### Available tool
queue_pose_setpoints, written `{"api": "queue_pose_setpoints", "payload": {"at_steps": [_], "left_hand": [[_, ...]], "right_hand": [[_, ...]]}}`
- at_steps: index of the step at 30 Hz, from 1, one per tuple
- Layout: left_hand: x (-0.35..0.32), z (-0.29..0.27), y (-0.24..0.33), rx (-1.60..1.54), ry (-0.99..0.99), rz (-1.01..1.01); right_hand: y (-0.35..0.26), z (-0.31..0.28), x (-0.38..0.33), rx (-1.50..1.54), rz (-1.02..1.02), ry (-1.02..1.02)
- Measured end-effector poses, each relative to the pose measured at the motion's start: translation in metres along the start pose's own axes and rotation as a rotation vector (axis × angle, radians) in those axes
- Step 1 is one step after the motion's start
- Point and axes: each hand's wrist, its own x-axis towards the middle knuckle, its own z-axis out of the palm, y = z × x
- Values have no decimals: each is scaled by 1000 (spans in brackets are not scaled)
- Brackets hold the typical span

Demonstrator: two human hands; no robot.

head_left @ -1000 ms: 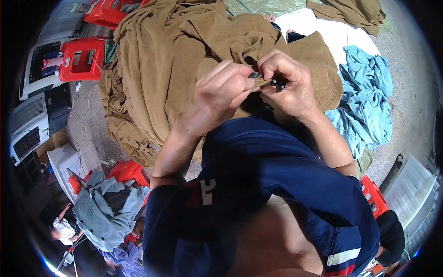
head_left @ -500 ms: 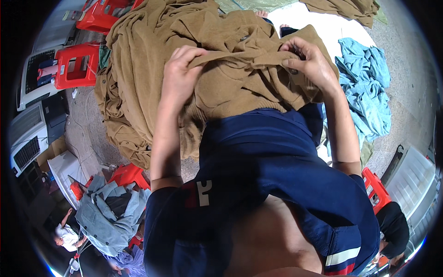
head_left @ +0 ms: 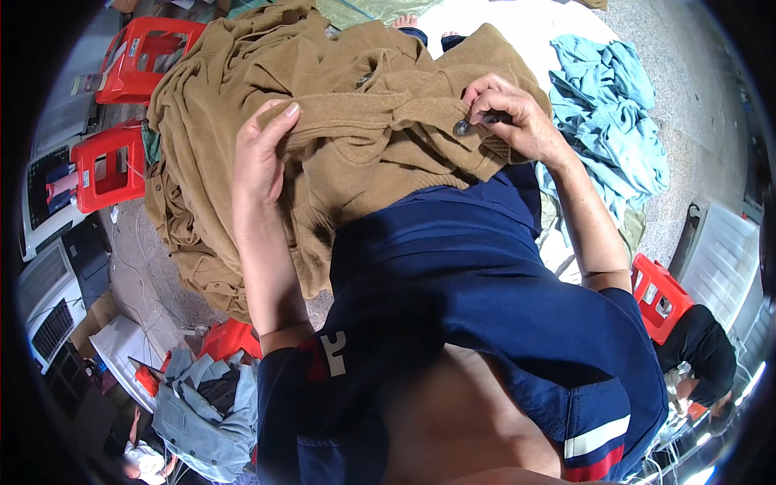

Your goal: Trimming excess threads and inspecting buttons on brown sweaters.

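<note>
Just beside a dark button [head_left: 461, 128], the right hand [head_left: 511, 117] pinches the edge of a brown knit garment [head_left: 364, 166] between thumb and fingers. The left hand [head_left: 263, 153] pinches the same edge farther left. The garment lies across the front of navy clothing [head_left: 436, 234]; rightward sits crumpled light-blue cloth [head_left: 606, 121], far left a red stool [head_left: 85, 174].

brown garment [head_left: 339, 113] between the left fingers [head_left: 282, 121] and right fingers [head_left: 491, 102]; dark button [head_left: 461, 128] beside the latter; pale blue cloth [head_left: 602, 113] further right; red stools [head_left: 85, 171] left of the left fingers; navy shirt [head_left: 517, 303] below both, striped white and red.
</note>
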Motion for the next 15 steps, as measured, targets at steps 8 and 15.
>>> {"api": "queue_pose_setpoints", "payload": {"at_steps": [8,15], "left_hand": [[-62,94,-28,782,-276,589],[-24,125,-77,88,-353,-138]], "right_hand": [[-6,2,-4,237,78,79],[-35,-3,-11,345,137,129]]}}
